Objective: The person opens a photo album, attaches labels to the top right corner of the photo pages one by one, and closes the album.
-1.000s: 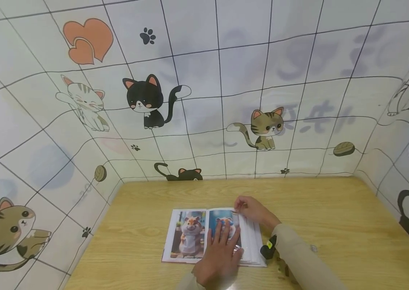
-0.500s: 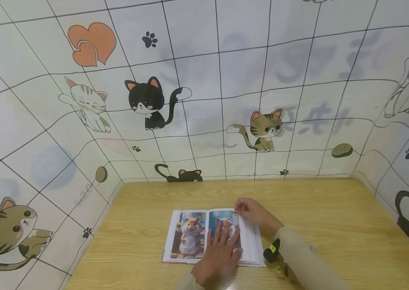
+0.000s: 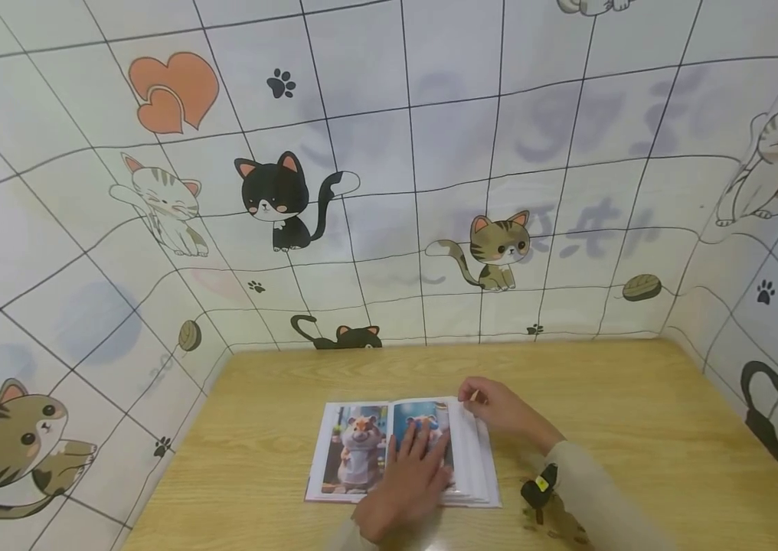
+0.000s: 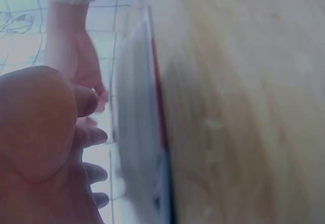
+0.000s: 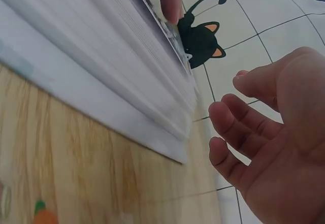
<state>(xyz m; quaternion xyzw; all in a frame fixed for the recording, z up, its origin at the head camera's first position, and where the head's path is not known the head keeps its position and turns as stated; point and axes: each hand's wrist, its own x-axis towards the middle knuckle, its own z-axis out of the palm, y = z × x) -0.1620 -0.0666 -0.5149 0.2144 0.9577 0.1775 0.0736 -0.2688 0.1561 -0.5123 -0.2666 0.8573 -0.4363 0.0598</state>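
A photo album lies spread on the table, with a hamster picture on each visible page. My left hand rests flat on the right-hand picture, fingers spread and covering much of it. Beside the album's upper right corner is my right hand, fingers loosely bent. From the right wrist view, a gap separates the right hand from the stacked page edges, and nothing is between its fingers. The left wrist view shows the album's side next to the left hand.
The wooden table extends around the album and meets a cat-print wall covering behind. A black wrist camera sits on the right wrist. Low in the right wrist view is a small orange shape with a green top.
My right hand has shifted slightly right, away from the picture at the album's upper corner. The left hand stays on the page. A small silvery object right of the sleeve is now hidden.
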